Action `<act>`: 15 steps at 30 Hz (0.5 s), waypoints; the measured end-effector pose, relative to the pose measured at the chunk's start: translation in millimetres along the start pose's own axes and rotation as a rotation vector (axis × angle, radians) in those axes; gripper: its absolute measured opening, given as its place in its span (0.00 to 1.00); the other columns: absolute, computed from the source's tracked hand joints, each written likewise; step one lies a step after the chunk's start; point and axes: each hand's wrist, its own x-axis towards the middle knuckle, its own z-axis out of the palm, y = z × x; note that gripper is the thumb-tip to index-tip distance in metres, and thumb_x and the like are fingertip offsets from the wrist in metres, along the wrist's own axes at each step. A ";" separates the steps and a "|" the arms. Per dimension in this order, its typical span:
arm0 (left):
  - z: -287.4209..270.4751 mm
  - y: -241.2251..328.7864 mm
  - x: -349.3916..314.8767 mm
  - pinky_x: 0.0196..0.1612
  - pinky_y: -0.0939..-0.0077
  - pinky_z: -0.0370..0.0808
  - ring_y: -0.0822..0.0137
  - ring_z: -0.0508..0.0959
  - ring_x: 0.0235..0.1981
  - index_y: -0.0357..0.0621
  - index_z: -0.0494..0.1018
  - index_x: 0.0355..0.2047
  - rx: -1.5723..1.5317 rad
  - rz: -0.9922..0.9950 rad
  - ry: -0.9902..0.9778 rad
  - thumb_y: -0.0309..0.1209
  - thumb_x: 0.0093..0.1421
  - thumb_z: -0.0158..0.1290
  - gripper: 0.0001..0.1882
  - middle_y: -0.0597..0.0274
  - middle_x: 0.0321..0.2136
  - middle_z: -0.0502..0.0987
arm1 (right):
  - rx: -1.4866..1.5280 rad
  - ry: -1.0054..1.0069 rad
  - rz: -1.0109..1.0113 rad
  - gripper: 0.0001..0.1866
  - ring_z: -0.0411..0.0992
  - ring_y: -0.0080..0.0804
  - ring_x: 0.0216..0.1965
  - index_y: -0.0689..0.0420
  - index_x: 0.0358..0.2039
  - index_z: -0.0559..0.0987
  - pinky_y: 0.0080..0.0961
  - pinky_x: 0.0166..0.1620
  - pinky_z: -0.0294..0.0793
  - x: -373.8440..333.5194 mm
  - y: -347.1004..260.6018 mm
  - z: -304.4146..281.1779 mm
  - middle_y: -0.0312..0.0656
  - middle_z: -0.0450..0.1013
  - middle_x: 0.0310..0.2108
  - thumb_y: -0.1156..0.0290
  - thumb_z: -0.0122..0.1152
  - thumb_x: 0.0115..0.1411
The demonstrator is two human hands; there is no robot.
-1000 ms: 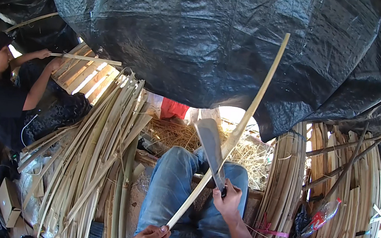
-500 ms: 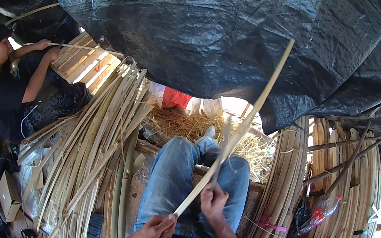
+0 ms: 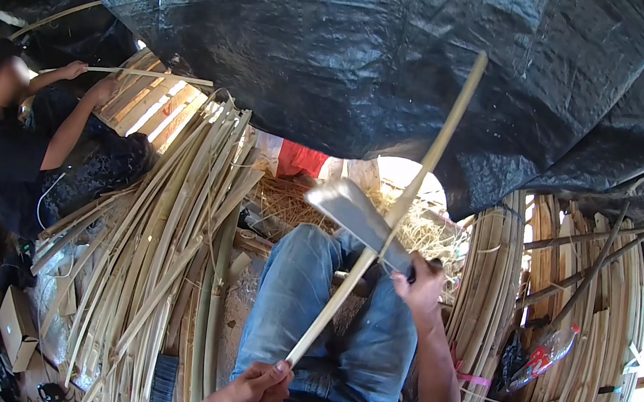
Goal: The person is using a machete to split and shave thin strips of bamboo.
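Observation:
A long, pale bamboo strip [image 3: 335, 304] slants up and away over my lap, its far end in front of a black tarp. My left hand [image 3: 258, 391] is closed round the strip's near end. In my right hand [image 3: 420, 289] is the dark handle of a machete [image 3: 355, 213]. Its broad grey blade points up and left, crossing the strip about midway and above my knees. Whether the edge touches the strip I cannot tell.
A loose bundle of bamboo strips [image 3: 151, 259] lies at my left, with more stacked strips [image 3: 483, 292] and a plastic bottle [image 3: 544, 359] at right. The black tarp [image 3: 319, 51] hangs ahead above straw [image 3: 289, 200]. Farther left, another person [image 3: 12, 155] holds a thin strip.
My right hand has moved up and right along the strip, and the machete has swung from upright to lying across it. The strip's far end has shifted slightly left.

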 end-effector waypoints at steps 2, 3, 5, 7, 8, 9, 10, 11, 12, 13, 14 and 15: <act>-12.4 1.1 15.7 0.15 0.79 0.45 0.79 0.48 0.12 0.51 0.56 0.20 -0.032 0.007 0.025 0.51 0.74 0.37 0.26 0.76 0.13 0.49 | 0.003 -0.025 0.062 0.29 0.75 0.43 0.17 0.61 0.30 0.77 0.36 0.24 0.73 -1.8 -15.9 11.8 0.44 0.72 0.15 0.42 0.62 0.57; -16.2 -0.3 19.4 0.15 0.78 0.45 0.79 0.48 0.12 0.50 0.56 0.20 -0.025 0.018 0.013 0.51 0.74 0.36 0.26 0.76 0.14 0.50 | 0.006 0.042 0.036 0.28 0.74 0.44 0.16 0.63 0.32 0.78 0.36 0.22 0.73 -4.8 -25.0 15.8 0.45 0.71 0.15 0.44 0.63 0.58; -18.4 -3.9 20.5 0.15 0.78 0.45 0.79 0.48 0.12 0.50 0.56 0.20 0.004 0.035 -0.024 0.50 0.74 0.36 0.26 0.76 0.14 0.50 | 0.079 0.047 0.134 0.26 0.74 0.48 0.16 0.65 0.33 0.78 0.36 0.22 0.72 -19.0 -35.0 20.2 0.46 0.71 0.15 0.48 0.62 0.58; -10.6 -5.9 19.5 0.16 0.78 0.45 0.79 0.48 0.13 0.50 0.56 0.20 0.050 0.048 -0.042 0.50 0.74 0.35 0.26 0.76 0.14 0.50 | 0.109 0.093 0.155 0.25 0.74 0.49 0.16 0.65 0.33 0.78 0.36 0.23 0.72 -29.4 -43.0 23.2 0.46 0.70 0.15 0.49 0.62 0.59; -7.3 -5.8 21.5 0.16 0.78 0.45 0.79 0.48 0.13 0.50 0.56 0.20 0.050 0.045 -0.043 0.50 0.74 0.35 0.26 0.76 0.14 0.50 | 0.177 0.075 0.234 0.24 0.73 0.49 0.16 0.65 0.33 0.78 0.34 0.23 0.72 -34.7 -46.7 24.3 0.46 0.70 0.14 0.51 0.61 0.59; -5.4 -3.7 23.8 0.16 0.78 0.45 0.79 0.48 0.13 0.50 0.56 0.20 0.039 0.015 -0.033 0.50 0.74 0.36 0.27 0.76 0.14 0.49 | 0.240 0.065 0.316 0.22 0.72 0.50 0.16 0.65 0.32 0.77 0.33 0.23 0.71 -40.4 -50.1 25.3 0.47 0.70 0.14 0.53 0.60 0.60; -4.9 -1.1 26.6 0.15 0.79 0.46 0.79 0.48 0.13 0.50 0.56 0.20 0.033 -0.017 -0.026 0.51 0.74 0.36 0.27 0.76 0.14 0.49 | 0.231 0.076 0.325 0.22 0.72 0.50 0.16 0.65 0.32 0.77 0.33 0.23 0.71 -52.5 -46.6 32.9 0.47 0.70 0.14 0.53 0.60 0.60; -5.3 -0.9 29.7 0.15 0.79 0.46 0.79 0.48 0.13 0.50 0.56 0.20 0.046 -0.025 -0.035 0.51 0.74 0.36 0.27 0.76 0.14 0.49 | 0.352 0.031 0.425 0.21 0.72 0.48 0.15 0.65 0.32 0.77 0.31 0.23 0.71 -67.3 -38.8 45.8 0.46 0.70 0.14 0.55 0.60 0.61; -8.2 -2.3 32.4 0.15 0.79 0.46 0.80 0.48 0.13 0.50 0.56 0.20 0.029 -0.037 -0.040 0.51 0.74 0.36 0.27 0.76 0.14 0.49 | 0.480 -0.017 0.521 0.20 0.71 0.47 0.15 0.64 0.31 0.77 0.30 0.23 0.70 -74.0 -36.0 56.5 0.46 0.71 0.14 0.56 0.59 0.61; -10.8 -3.6 32.9 0.15 0.79 0.46 0.80 0.48 0.13 0.50 0.56 0.20 0.004 -0.043 -0.031 0.51 0.74 0.37 0.27 0.76 0.14 0.49 | 0.677 -0.074 0.627 0.17 0.70 0.45 0.15 0.63 0.31 0.77 0.29 0.23 0.68 -57.8 -56.4 44.2 0.44 0.71 0.14 0.59 0.58 0.63; -12.8 -2.6 32.1 0.15 0.79 0.46 0.80 0.48 0.13 0.50 0.56 0.20 0.006 -0.043 -0.021 0.51 0.74 0.37 0.27 0.76 0.14 0.49 | 0.688 -0.075 0.628 0.17 0.70 0.45 0.15 0.63 0.31 0.77 0.29 0.23 0.68 -54.3 -61.8 49.8 0.44 0.71 0.14 0.59 0.58 0.63; -9.9 -2.7 31.8 0.15 0.79 0.46 0.79 0.48 0.13 0.50 0.56 0.20 0.022 -0.037 -0.026 0.51 0.74 0.37 0.27 0.76 0.13 0.49 | 0.707 -0.003 0.583 0.20 0.66 0.31 0.14 0.61 0.26 0.73 0.25 0.21 0.63 -52.7 -64.0 48.7 0.38 0.67 0.13 0.57 0.54 0.67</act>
